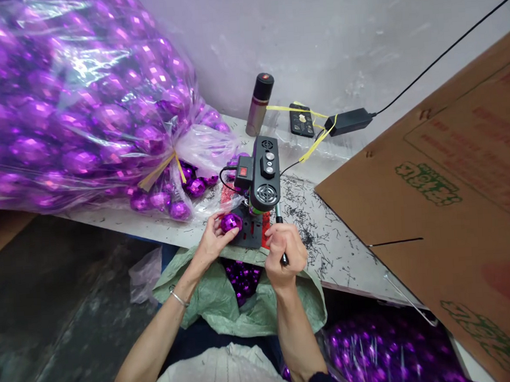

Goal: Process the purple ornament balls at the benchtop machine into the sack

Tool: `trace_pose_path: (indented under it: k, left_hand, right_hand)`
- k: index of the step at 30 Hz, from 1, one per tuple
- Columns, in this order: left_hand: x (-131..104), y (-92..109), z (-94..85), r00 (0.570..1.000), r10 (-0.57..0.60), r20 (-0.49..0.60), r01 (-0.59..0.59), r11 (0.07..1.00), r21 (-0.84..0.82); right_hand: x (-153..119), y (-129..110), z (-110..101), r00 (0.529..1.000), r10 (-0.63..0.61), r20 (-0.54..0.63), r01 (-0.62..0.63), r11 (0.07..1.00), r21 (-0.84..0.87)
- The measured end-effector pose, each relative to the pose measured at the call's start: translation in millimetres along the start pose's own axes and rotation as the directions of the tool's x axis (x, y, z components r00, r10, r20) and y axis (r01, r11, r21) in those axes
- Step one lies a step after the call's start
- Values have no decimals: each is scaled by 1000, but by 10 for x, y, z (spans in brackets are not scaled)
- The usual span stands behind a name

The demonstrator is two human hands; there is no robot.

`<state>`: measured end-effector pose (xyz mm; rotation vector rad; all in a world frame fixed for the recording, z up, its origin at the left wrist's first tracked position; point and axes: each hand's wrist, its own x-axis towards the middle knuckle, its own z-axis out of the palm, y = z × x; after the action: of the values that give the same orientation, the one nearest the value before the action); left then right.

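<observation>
My left hand holds a shiny purple faceted ball at the left side of a small black machine on the bench. The fingers of my right hand are wrapped round the black-ended lever at the machine's right side. Below the machine's head lies a slotted black base plate over a red surface. An open green sack with purple balls inside hangs between my arms at the bench edge.
A large clear bag of purple balls fills the left. Small black pins litter the bench. Behind are a bottle, a phone-like device and a power adapter. A cardboard box stands right, another purple bag below.
</observation>
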<state>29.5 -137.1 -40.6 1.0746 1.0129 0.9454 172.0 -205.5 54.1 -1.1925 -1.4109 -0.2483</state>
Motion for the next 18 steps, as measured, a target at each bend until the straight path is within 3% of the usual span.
trace_pose_path:
  k: [3, 7, 11, 18]
  left_hand:
    - [64, -51, 13, 995, 93, 29, -98, 971, 220]
    - [103, -54, 42, 976, 200, 86, -216, 841, 496]
    - [134, -40, 73, 934, 306, 185, -354, 726, 590]
    - [238, 0, 78, 891, 345, 296, -453, 614, 646]
  right_hand:
    - [11, -11, -1, 1000, -10, 3, 10, 1000, -19]
    - [13, -8, -5, 1000, -23, 7, 24, 999, -33]
    - [9, 0, -11, 1000, -26, 11, 26, 999, -22]
    - [4, 6, -9, 1000, -26, 11, 26, 999, -21]
